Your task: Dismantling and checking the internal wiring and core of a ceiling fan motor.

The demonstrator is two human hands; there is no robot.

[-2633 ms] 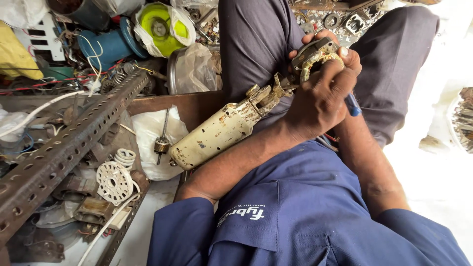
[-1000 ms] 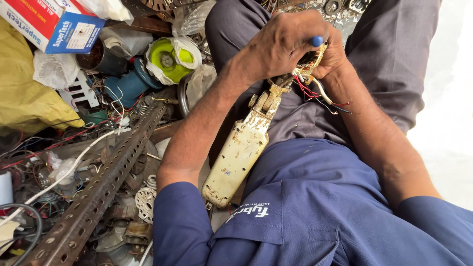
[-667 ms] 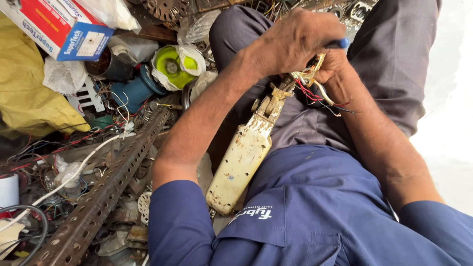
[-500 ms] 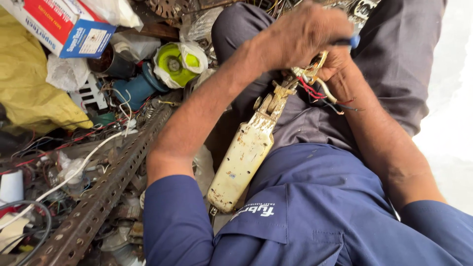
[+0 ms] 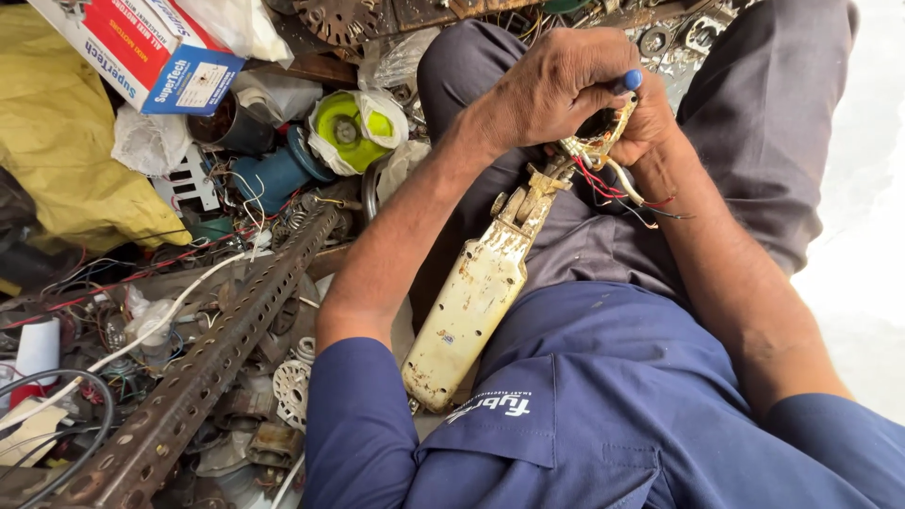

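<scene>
Casing, cream and rust-flecked, lies slantwise across the person's lap, its broad end low near the blue shirt and its narrow metal end rising toward the hands. Left hand is curled over the top end, fingers bent tight around a tool with a blue cap that pokes out beside the knuckles; how much of the tool there is I cannot tell, since the fist hides it. Right hand sits just behind and under, cupped against the same end, its fingers mostly hidden, so how firmly it grips I cannot tell. Red, black and white wires spill out below the two hands and hang over the grey trousers.

Off to the person's left, clutter covers the ground: a long perforated angle bar running diagonally, a blue grinder with a green-yellow disc wrapped in plastic, a red and blue carton, a yellow cloth, and a white cable threading through scrap parts.
</scene>
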